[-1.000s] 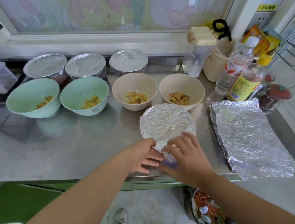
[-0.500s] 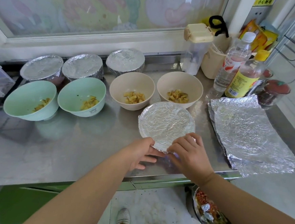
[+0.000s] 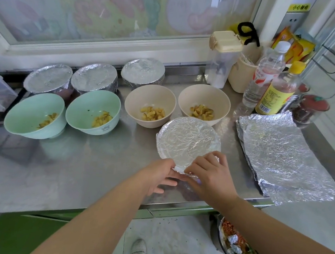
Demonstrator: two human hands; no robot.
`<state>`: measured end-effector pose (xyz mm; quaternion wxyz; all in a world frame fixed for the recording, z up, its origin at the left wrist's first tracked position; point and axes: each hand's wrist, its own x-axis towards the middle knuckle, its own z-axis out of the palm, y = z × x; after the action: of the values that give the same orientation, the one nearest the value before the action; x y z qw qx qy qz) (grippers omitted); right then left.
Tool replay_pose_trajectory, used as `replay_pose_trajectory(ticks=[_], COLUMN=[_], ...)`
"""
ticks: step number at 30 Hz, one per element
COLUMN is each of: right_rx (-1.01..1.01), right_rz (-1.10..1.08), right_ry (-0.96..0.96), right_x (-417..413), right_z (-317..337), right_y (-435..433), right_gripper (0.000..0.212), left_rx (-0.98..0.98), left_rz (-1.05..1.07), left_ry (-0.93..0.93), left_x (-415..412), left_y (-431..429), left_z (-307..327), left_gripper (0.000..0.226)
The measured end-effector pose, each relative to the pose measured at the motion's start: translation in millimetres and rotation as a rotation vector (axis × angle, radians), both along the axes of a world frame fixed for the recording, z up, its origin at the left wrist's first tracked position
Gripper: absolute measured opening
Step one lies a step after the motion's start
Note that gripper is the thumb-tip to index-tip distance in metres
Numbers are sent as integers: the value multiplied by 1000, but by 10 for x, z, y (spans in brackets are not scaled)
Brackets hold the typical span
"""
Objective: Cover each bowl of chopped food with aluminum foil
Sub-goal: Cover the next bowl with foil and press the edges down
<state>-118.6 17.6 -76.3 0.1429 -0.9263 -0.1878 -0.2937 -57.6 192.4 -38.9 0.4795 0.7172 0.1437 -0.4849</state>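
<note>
The foil-covered bowl (image 3: 188,140) sits near the front edge of the counter (image 3: 78,176), and both hands meet at its near rim. The left hand (image 3: 158,176) pinches the crumpled foil edge with the thumb on top and the fingers reaching under the rim. The right hand (image 3: 211,174) comes in from the other side with its fingers curled over the same edge and holds the foil down against the bowl. Just behind this bowl stand two uncovered beige bowls (image 3: 149,105) of chopped yellow food, with two uncovered green bowls (image 3: 92,111) to their left holding the same. Three more covered bowls (image 3: 94,78) line the back by the window frame. A flat foil sheet (image 3: 284,156) lies on the right end of the counter, well apart from the hands. The counter is bare, dull stainless steel below a frosted window with faded pastel shapes. At the back right stand a clear container with a beige lid (image 3: 222,57), a water bottle (image 3: 267,74) with a red and white label and a yellow-capped bottle (image 3: 277,91) with a yellow label and barcode; their print is too small to read. A yellow sign (image 3: 299,7) on the wall seems to carry Chinese characters. Under the counter edge, a metal basin (image 3: 235,246) of scraps sits on the floor.
</note>
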Motion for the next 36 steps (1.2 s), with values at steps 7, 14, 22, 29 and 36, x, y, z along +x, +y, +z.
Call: replay_pose_trajectory(ticks=[7,14,22,29,36], right_rx=[5,-21,-138,-165,-94], right_rz=[45,121,129,202,196], right_ry=[20,-1,-18,-19,49], right_x=[52,34,21,56,103], right_z=[16,48,10,39,7], right_y=[-6,-109,-289,-313,-282], right_gripper=[14,10,12,13,16], left_rx=[13,6,10,14,-53], left_rz=[-6,-63,-74,-78,186], left_ry=[-22,-19,-21,-17,13], left_x=[-7,-22,-22,-17,-124], left_y=[-22,-10,-5,-20,18], left_z=[63,119,161,177,137], left_gripper=[35,37,31,45,33])
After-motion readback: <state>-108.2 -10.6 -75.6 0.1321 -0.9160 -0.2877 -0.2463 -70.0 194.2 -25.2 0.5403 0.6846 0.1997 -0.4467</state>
